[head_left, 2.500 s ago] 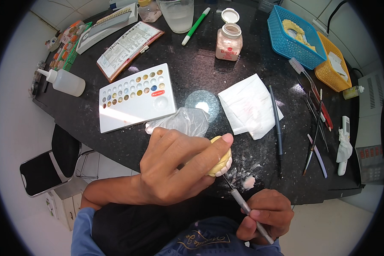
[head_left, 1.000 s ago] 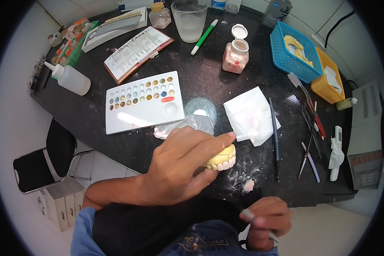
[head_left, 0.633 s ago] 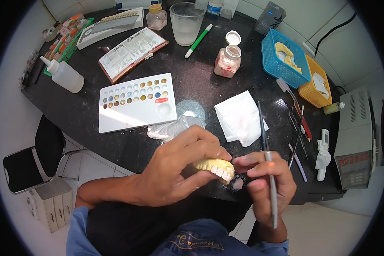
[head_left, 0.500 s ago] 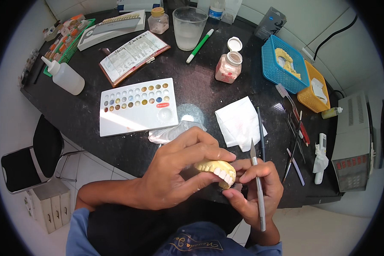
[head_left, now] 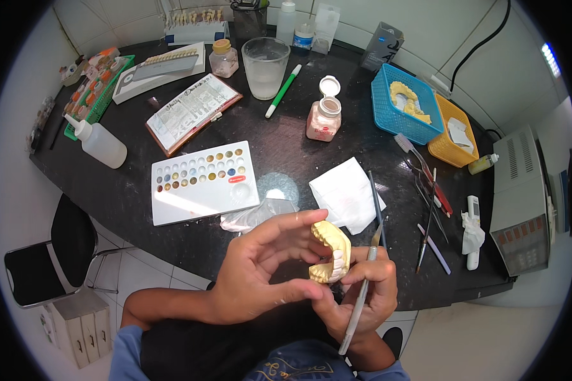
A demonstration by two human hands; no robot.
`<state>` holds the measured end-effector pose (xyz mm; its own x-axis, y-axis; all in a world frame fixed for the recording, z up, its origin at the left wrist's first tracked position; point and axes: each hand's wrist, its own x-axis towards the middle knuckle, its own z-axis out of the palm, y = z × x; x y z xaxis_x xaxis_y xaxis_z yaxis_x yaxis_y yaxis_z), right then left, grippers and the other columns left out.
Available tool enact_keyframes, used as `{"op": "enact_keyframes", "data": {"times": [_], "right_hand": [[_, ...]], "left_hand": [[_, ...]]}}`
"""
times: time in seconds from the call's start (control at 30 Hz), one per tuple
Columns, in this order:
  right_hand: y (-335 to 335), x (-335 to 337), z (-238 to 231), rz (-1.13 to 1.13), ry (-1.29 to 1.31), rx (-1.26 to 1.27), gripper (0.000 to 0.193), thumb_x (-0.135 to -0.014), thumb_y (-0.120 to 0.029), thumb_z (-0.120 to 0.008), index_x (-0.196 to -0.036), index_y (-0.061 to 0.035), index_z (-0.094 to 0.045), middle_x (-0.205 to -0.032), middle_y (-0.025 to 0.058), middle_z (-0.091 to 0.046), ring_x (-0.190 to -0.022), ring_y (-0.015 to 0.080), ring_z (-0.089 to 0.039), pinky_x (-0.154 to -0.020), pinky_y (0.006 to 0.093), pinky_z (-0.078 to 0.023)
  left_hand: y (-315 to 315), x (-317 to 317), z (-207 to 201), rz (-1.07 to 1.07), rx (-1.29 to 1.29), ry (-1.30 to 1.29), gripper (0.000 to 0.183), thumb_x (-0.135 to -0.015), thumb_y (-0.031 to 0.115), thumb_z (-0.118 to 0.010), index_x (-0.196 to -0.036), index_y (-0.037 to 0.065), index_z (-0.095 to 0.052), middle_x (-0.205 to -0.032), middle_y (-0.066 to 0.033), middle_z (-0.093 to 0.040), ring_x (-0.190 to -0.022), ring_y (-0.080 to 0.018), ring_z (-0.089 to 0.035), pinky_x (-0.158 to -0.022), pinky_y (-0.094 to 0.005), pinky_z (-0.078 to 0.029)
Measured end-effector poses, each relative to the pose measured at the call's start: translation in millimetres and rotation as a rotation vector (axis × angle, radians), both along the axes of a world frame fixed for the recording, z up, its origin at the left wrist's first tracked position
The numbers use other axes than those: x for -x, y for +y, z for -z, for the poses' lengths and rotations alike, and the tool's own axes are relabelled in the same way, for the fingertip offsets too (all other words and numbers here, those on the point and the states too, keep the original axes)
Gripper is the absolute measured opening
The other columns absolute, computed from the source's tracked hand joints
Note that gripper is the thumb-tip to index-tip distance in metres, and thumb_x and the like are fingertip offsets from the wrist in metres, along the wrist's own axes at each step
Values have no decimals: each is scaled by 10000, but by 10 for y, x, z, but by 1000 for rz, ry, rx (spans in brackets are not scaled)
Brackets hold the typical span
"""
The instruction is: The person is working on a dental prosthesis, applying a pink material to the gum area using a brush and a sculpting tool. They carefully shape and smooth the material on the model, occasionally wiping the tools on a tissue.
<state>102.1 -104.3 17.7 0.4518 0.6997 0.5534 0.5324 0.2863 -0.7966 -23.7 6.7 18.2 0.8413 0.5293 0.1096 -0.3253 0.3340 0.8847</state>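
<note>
A yellow plaster dental model (head_left: 342, 244) with several white teeth along its front is held upright, its arch opening to the left. My left hand (head_left: 245, 270) spans it from the left, index fingertip at the top end and thumb by the lower end. Close on the right, my right hand (head_left: 376, 289) grips a slim metal-handled knife (head_left: 358, 310), its blade pointing up and away from me. Fingers of the right hand also meet the model's right side, partly hidden behind it. The blade is apart from the teeth.
Beyond the hands lie a white paint palette (head_left: 194, 202), a folded tissue (head_left: 340, 193) and an open powder jar (head_left: 324, 120). Brushes and tweezers (head_left: 433, 216) spread to the right, near blue (head_left: 388, 117) and yellow baskets (head_left: 443, 154). A glass (head_left: 265, 66) stands at the back.
The dental model has turned from nearly level to upright, its arch now facing left. My left fingers have spread wider around it. The knife stays in my right hand, tilted more.
</note>
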Motion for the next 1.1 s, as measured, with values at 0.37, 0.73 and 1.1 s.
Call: {"op": "enact_keyframes", "data": {"times": [0.37, 0.73, 1.1], "right_hand": [[-6, 6, -8, 47, -218, 60, 333, -703, -138, -822, -907, -59, -572, -847, 124, -647, -723, 190, -631, -605, 287, -516], [-123, -54, 83, 33, -14, -138, 360, -914, -341, -602, -1033, -2, -584, -857, 149, -654, -781, 274, -663, -692, 365, -549], [-190, -121, 72, -156, 78, -69, 322, -690, 12, -780, -945, -13, -585, -910, 154, -668, -863, 308, -704, -725, 387, -597]], "left_hand": [[40, 46, -126, 89, 160, 165, 824, -774, -26, -747, -1440, -54, -265, -1235, -213, -582, -1160, -241, -580, -998, -341, -465], [68, 107, 22, 136, 52, 112, 780, -805, -79, -663, -1460, -53, -240, -1173, -142, -593, -1127, -185, -564, -999, -322, -415], [77, 65, 114, 117, 6, 135, 822, -758, -70, -709, -1434, -101, -244, -1164, -221, -614, -1091, -224, -613, -963, -322, -468]]}}
